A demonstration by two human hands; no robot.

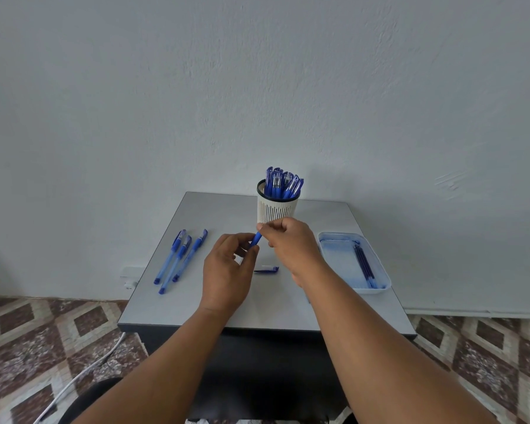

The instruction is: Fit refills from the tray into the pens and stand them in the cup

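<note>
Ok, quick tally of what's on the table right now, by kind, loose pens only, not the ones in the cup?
Loose pens lying at the left: 3
Pen in the hands (left hand, right hand): 1
Pen cap on the table: 1
Cup: 1
Tray: 1
Refills in the tray, too close together to count: not tallied
Total: 7
</note>
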